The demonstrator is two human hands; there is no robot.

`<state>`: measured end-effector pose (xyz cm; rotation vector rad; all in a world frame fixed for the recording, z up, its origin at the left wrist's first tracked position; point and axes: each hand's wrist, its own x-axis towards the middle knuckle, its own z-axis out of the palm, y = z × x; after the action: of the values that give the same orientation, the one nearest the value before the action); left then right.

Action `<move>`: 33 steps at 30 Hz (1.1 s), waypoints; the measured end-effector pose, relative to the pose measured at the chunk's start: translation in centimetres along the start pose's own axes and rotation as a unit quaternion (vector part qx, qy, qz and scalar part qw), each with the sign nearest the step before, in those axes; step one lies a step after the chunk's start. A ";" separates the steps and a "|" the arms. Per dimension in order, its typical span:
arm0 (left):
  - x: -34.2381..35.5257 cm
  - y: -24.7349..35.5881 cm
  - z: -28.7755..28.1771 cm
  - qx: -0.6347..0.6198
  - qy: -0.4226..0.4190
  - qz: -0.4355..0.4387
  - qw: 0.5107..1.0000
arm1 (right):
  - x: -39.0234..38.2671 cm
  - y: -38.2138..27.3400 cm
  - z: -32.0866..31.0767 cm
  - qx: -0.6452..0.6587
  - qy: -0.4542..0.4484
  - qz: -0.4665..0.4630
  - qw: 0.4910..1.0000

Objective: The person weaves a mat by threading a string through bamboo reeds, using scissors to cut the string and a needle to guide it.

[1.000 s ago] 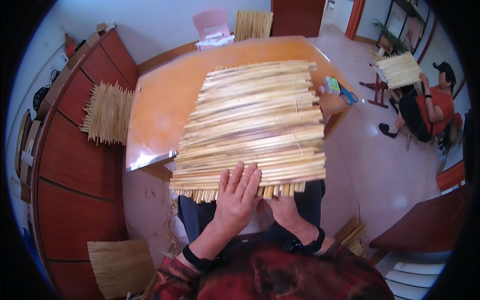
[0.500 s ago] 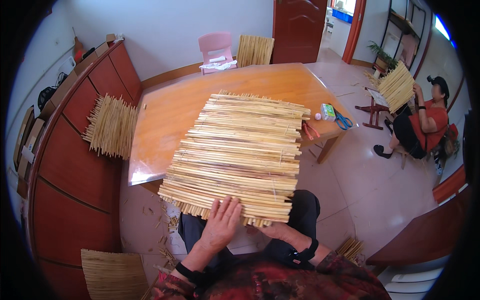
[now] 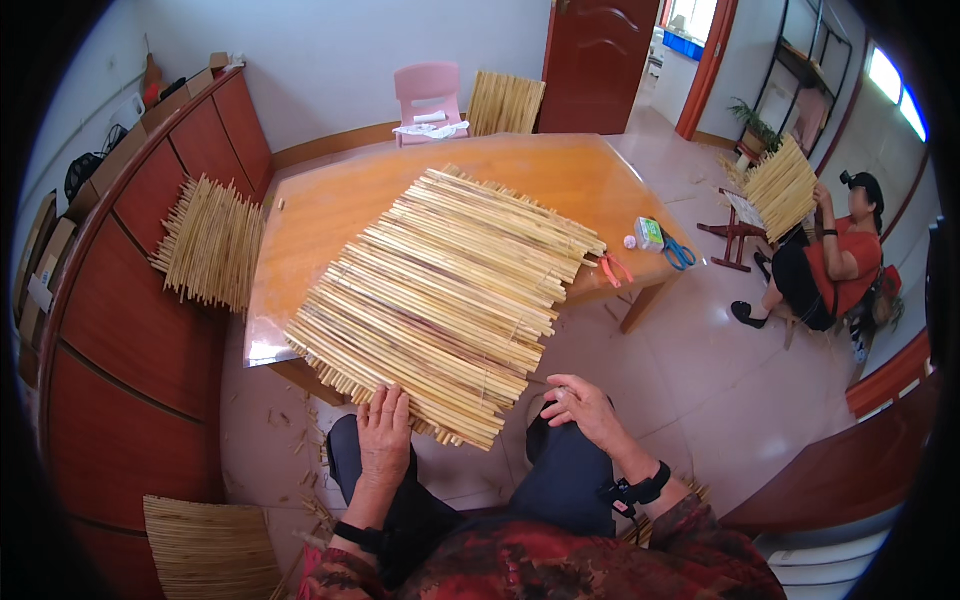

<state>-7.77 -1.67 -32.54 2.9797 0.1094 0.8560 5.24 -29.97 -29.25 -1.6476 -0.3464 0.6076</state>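
A mat of straw-coloured reed sticks, bound in rows with thin thread, lies slantwise on the table and juts past its near edge toward my lap. My left hand grips the mat's near edge, fingers on top; the thumb is hidden. My right hand hovers over my right knee, apart from the mat, its fingers spread and nothing visible in them. Right of the mat are red-handled pliers, partly under the stick ends, a small pinkish ball, a small green-and-white box and blue-handled scissors.
The orange-brown table stands ahead. Stacked reed mats lean on the red cabinets; another mat is lower left. A pink chair stands behind. At right a seated person holds a mat. Stick scraps litter the floor.
The mat has turned, its near end swinging left and its right side slanting. My right hand has come out from beneath its near edge and moved right; my left hand has moved left with the edge.
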 end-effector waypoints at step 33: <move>-3.3 -6.3 0.3 0.003 -0.197 -0.273 0.942 | 4.3 7.0 -4.0 -0.553 0.101 -0.044 0.826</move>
<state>-10.78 4.31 -34.87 2.8087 0.8652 0.1935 10.27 -32.10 -36.67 -2.7602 -0.6896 0.1020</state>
